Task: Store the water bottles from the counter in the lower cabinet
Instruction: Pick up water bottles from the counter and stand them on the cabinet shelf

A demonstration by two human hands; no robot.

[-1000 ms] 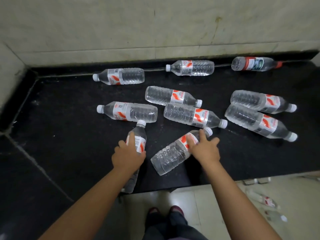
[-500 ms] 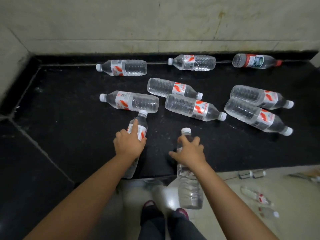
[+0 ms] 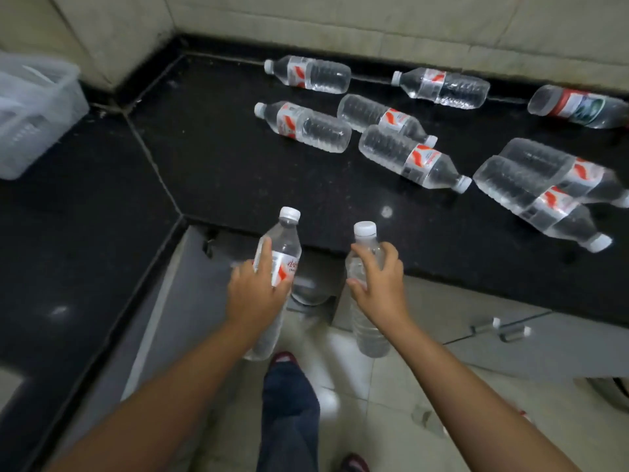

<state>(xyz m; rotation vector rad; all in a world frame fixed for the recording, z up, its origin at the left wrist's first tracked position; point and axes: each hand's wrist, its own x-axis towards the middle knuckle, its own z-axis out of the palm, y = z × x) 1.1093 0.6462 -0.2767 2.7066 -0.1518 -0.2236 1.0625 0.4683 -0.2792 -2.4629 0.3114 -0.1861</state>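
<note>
My left hand (image 3: 253, 294) grips a clear water bottle (image 3: 284, 243) with a white cap and red-and-white label, held upright off the counter's front edge. My right hand (image 3: 379, 284) grips a second clear bottle (image 3: 365, 240) the same way, cap up, its base hanging over the floor. Several more bottles lie on their sides on the black counter (image 3: 238, 175), among them one (image 3: 306, 126) at the middle and one with a red band (image 3: 578, 105) at the far right. The lower cabinet fronts (image 3: 493, 338) run below the counter edge.
A translucent plastic basket (image 3: 34, 114) stands on the left counter wing. A cabinet handle (image 3: 498, 330) sticks out at the right. The counter forms an inside corner, with tiled floor (image 3: 374, 403) and my legs and feet below. Tiled walls back the counter.
Both hands lifted their bottles off the counter and pulled them back past the front edge, now upright. The view has swung left and down, showing the basket and the cabinet fronts.
</note>
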